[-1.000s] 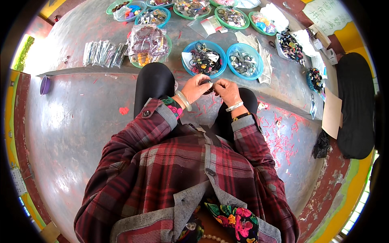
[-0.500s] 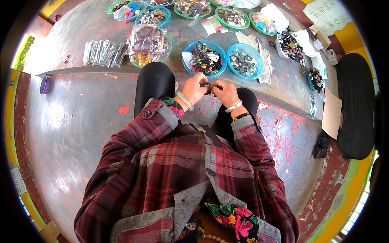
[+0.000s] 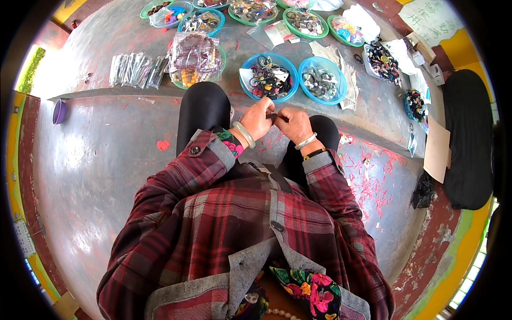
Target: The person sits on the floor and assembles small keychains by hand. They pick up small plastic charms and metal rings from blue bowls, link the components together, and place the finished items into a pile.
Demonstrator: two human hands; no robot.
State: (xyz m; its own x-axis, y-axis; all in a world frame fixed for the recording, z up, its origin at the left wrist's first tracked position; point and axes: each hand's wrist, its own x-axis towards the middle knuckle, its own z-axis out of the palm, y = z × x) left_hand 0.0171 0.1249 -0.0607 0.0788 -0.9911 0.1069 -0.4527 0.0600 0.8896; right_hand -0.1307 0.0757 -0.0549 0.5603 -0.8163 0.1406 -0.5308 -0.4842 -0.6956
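My left hand (image 3: 256,120) and my right hand (image 3: 294,126) meet over my knees, fingertips almost touching. Pinched between them is a small black band-like thing (image 3: 272,117), mostly covered by the fingers; its exact kind is too small to make out. Just beyond the hands sits a blue basin (image 3: 294,78) heaped with black hair ties and white tags. To its right stands a second blue basin (image 3: 343,85), holding small dark and pale pieces.
Bagged beads (image 3: 196,53) rest on a green basin at left, beside a row of slim plastic packets (image 3: 136,69). More filled basins line the back of the raised ledge. A purple bowl (image 3: 60,112) lies far left. Red scraps (image 3: 373,181) litter the floor at right.
My right hand has shifted slightly left and turned, coming closer to the left one. The black thing now stretches between both sets of fingertips. The basins have not moved.
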